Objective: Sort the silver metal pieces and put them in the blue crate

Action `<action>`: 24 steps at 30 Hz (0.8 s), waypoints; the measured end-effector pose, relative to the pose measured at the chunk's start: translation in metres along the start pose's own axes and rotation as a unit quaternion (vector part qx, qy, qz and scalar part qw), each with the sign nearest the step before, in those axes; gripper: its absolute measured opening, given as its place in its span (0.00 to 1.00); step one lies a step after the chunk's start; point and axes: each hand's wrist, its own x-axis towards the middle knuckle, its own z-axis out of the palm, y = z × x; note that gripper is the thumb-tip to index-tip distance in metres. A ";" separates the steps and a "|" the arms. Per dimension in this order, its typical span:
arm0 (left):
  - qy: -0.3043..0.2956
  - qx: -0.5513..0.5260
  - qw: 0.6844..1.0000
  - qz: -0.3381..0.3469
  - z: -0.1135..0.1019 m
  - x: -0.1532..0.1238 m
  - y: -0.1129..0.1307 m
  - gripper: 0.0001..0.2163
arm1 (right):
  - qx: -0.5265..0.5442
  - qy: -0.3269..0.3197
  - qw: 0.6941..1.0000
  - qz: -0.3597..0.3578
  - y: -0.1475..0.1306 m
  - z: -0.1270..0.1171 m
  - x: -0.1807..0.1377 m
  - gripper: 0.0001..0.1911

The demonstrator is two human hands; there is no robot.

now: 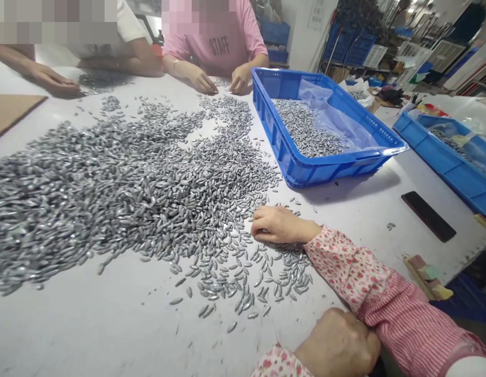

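Observation:
Small grey, spindle-shaped pieces (121, 193) with a shiny surface lie in a wide heap across the white table (89, 324). My right hand (280, 225) rests at the heap's right edge, its fingers curled down among the pieces. What lies under those fingertips is mostly hidden. A thinner scatter of the same pieces (243, 283) spreads just below this hand. Nearer the table's front edge, my left hand (339, 343) is closed in a fist, knuckles up, beside my right sleeve. The inside of the fist cannot be seen.
Beyond my right hand stands a blue crate (345, 165), lined with clear plastic and partly filled with grey pieces. Another blue crate (442, 157) and a dark phone (429, 215) lie to the right. Two people work across the table; cardboard (15, 112) lies far left.

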 end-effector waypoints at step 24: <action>-0.005 -0.002 1.000 0.003 -0.004 0.001 0.000 0.11 | 0.017 0.046 0.998 0.045 0.000 0.008 0.004 0.05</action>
